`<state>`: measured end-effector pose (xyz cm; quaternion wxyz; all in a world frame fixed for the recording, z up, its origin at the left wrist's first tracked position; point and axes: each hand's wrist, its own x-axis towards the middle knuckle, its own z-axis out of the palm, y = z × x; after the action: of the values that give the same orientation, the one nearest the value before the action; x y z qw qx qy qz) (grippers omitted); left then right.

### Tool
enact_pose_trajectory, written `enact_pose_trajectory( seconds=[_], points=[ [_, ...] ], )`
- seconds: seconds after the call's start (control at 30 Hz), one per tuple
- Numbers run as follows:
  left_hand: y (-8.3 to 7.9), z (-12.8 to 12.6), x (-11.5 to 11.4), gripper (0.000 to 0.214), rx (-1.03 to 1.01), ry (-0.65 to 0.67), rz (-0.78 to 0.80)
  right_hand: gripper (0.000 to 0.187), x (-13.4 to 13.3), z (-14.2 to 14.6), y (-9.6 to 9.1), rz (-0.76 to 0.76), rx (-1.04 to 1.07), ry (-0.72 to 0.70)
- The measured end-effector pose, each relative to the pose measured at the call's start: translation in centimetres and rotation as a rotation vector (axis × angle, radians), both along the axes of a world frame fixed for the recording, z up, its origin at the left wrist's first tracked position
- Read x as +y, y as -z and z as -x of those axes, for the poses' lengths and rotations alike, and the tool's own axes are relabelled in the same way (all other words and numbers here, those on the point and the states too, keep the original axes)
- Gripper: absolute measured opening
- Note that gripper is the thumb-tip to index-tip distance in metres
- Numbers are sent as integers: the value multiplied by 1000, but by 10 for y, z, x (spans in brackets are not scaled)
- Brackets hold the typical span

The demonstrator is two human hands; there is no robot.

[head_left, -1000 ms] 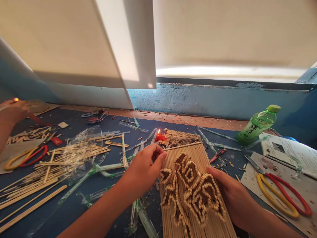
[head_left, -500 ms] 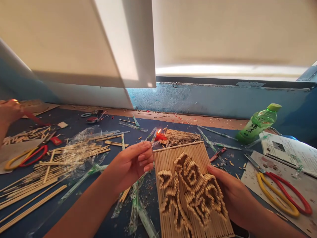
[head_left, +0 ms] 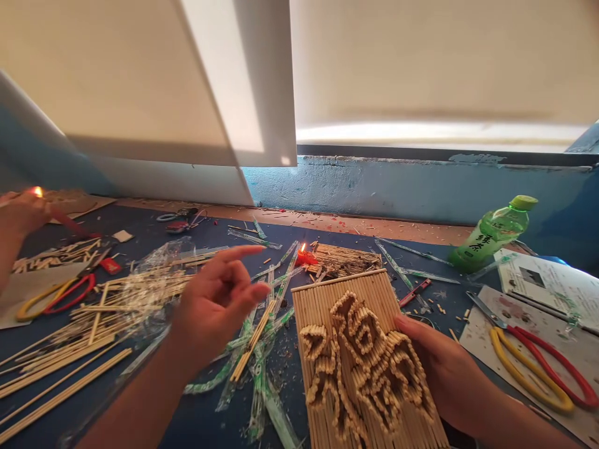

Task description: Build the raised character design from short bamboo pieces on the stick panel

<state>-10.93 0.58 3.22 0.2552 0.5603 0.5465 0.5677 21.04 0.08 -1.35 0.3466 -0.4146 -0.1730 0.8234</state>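
My right hand (head_left: 437,368) grips the right edge of a stick panel (head_left: 360,362), a mat of thin bamboo sticks with raised shapes built from short stick ends. My left hand (head_left: 215,299) hovers open above the table to the left of the panel, fingers spread, index finger stretched out, holding nothing. Under it lie chopsticks in green-printed plastic wrappers (head_left: 255,349). A small lit red candle (head_left: 304,254) burns just beyond the panel's far edge.
Loose bamboo sticks (head_left: 93,324) and clear plastic cover the left of the blue table. Red-and-yellow cutters (head_left: 538,368) lie on paper at right, another pair (head_left: 51,296) at left. A green bottle (head_left: 496,234) leans at back right. Another person's hand (head_left: 21,209) holds a small flame at far left.
My left hand let go of the panel's top left corner, drew back to the left and opened its fingers. The panel shifted slightly in my right hand.
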Motion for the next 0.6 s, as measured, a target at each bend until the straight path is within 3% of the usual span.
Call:
enact_pose_trajectory(
  seconds=[0.1, 0.2, 0.4, 0.6],
  points=[
    [17, -18, 0, 39, 401, 235, -14, 27, -4, 1, 0, 2, 40, -44],
    [29, -26, 4, 18, 463, 292, -116, 24, -6, 4, -3, 18, 46, -92],
    [30, -27, 4, 20, 489, 288, -185, 24, -6, 7, -6, 24, -6, -70],
    [21, -18, 11, 26, 228, 61, 107, 34, -5, -4, 3, -26, -4, -140]
  ],
)
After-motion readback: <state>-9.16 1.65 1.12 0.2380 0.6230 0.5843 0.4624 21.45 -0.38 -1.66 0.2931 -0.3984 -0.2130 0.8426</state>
